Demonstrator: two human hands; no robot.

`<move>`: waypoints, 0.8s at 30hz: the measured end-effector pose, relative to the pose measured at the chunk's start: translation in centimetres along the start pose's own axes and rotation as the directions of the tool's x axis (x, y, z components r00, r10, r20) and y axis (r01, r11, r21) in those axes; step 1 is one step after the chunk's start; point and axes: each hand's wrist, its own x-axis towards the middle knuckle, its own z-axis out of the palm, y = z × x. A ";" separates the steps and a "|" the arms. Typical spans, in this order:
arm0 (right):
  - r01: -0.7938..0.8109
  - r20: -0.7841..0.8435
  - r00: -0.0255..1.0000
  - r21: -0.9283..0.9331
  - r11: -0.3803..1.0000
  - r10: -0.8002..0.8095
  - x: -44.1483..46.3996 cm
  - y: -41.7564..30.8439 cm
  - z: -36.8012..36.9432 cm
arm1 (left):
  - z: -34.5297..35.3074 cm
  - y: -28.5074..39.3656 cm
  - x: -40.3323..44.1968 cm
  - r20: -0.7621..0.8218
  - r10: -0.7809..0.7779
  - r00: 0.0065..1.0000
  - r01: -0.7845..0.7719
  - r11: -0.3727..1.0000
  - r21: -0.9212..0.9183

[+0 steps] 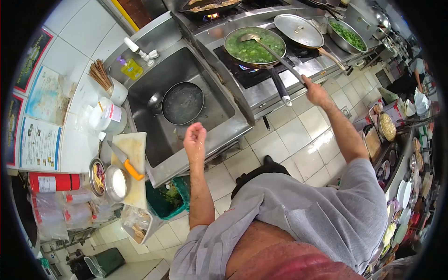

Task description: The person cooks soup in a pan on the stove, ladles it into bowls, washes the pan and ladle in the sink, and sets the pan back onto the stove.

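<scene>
My right hand (317,93) is closed around the long handle of a metal ladle (275,52). The ladle's bowl rests in a frying pan (282,88) of green, soupy food (254,45), over a lit burner. Above the near rim of the steel sink (175,148) is my left hand (195,139), fingers loosely bent and nothing visible in it. Just beyond that hand, a dark round pan (183,103) with water in it sits in the sink, beside a small shiny metal bowl (155,101).
A lid (298,30) lies right of the pan, beside a pot of chopped greens (347,37). Left of the sink, an orange-handled knife (125,160) lies on a cutting board (133,186). A green bin (163,205) stands below. Another person (416,70) is at far right.
</scene>
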 end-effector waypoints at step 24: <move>0.080 0.253 0.914 0.655 0.751 -0.318 1.4 7.8 -10.6 | 28.7 -25.4 0.4 0.004 -0.744 0.669 0.451 0.401 -0.797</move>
